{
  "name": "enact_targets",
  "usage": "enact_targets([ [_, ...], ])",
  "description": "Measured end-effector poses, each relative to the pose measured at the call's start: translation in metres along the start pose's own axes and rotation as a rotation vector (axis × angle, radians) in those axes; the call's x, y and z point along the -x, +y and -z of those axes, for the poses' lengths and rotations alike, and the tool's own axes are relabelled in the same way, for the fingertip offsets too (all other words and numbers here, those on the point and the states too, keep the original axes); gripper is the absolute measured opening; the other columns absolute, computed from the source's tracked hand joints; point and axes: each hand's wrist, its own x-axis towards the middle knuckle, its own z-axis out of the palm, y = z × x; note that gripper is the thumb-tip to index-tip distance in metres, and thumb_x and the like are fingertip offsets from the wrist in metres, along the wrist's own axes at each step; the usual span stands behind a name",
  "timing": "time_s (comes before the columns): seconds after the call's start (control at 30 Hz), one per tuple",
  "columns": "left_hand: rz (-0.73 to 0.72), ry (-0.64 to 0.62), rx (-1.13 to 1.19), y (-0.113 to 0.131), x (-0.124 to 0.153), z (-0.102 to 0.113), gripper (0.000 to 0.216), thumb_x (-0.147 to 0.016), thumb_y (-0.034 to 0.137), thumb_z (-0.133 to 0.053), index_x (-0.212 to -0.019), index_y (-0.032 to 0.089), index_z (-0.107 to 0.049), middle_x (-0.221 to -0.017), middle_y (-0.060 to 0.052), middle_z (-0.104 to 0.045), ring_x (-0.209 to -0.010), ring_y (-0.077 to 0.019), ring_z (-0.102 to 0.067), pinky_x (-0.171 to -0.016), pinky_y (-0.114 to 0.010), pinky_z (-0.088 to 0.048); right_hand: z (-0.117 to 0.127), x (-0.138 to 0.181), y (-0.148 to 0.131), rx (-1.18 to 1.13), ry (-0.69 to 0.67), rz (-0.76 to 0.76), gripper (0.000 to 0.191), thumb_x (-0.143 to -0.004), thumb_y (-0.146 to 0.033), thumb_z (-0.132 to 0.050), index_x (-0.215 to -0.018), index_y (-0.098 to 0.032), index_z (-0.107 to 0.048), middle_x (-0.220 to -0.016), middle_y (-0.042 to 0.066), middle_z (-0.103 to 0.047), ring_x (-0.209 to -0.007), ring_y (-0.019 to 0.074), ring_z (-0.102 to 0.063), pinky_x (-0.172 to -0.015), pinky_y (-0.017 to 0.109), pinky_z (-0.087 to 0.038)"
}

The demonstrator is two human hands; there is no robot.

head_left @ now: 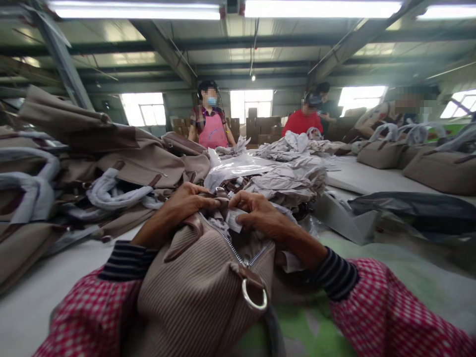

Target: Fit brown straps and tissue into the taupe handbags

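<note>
A beige ribbed handbag (197,292) with brown trim, an open zipper and a metal ring stands on the table right in front of me. My left hand (184,206) grips the far left rim of its opening by the brown strap. On the right rim, my right hand (260,213) pinches white stuffing paper (233,220) at the bag's mouth. Both sleeves are red-checked with striped cuffs.
Stacked beige bags (122,163) with wrapped handles fill the left. A heap of crumpled white paper (290,173) lies beyond my hands. More bags (439,168) and a dark plastic bag (416,208) sit at right. Several people (211,124) work across the white table (364,178).
</note>
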Motion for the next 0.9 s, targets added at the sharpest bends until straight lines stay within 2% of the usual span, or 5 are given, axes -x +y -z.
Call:
enact_targets([
  [0.13,-0.023,0.026,0.117,-0.005,0.009,-0.005,0.029,-0.061,0.041,-0.086,-0.075,0.016,-0.082,-0.072,-0.003,-0.073,-0.065,-0.0161,-0.06,-0.059,-0.025,-0.041,-0.003,-0.002,0.005,-0.012,-0.029,-0.001,0.032,-0.068,-0.012,-0.058,-0.099,-0.022,-0.057,-0.075,-0.005,-0.056,-0.057,0.0123,-0.05,-0.053,0.023,-0.04],
  [0.33,0.01,0.115,0.285,-0.006,0.023,-0.012,0.03,-0.057,0.036,-0.087,-0.076,0.014,-0.082,-0.07,-0.006,-0.074,-0.063,-0.0189,-0.063,-0.057,-0.027,-0.046,-0.009,-0.008,0.016,0.216,0.072,0.272,0.024,-0.065,-0.007,-0.051,-0.084,-0.021,-0.054,-0.08,-0.003,-0.057,-0.079,0.0158,-0.056,-0.075,0.028,-0.043],
  [0.5,0.022,0.111,0.331,-0.006,0.024,-0.014,0.029,-0.057,0.034,-0.087,-0.078,0.014,-0.083,-0.074,-0.006,-0.076,-0.064,-0.0176,-0.063,-0.059,-0.026,-0.046,-0.012,-0.005,0.008,0.314,0.098,0.21,0.015,-0.079,-0.022,-0.064,-0.094,-0.022,-0.059,-0.089,-0.001,-0.063,-0.087,0.0199,-0.058,-0.078,0.03,-0.042],
  [0.63,0.035,0.115,0.295,-0.005,0.023,-0.015,0.033,-0.057,0.035,-0.086,-0.083,0.014,-0.084,-0.076,-0.005,-0.077,-0.066,-0.017,-0.063,-0.06,-0.026,-0.046,-0.012,-0.002,0.009,0.351,0.116,0.232,0.028,-0.075,-0.018,-0.068,-0.1,-0.024,-0.057,-0.093,-0.002,-0.063,-0.092,0.0203,-0.059,-0.082,0.03,-0.043],
  [0.9,0.032,0.142,0.173,0.002,0.043,-0.004,0.033,-0.059,0.038,-0.084,-0.084,0.018,-0.085,-0.078,-0.006,-0.078,-0.072,-0.0226,-0.067,-0.06,-0.028,-0.048,-0.019,-0.001,0.016,0.179,0.154,0.221,0.029,-0.07,-0.013,-0.067,-0.095,-0.024,-0.058,-0.083,-0.003,-0.062,-0.077,0.0174,-0.056,-0.068,0.027,-0.041],
])
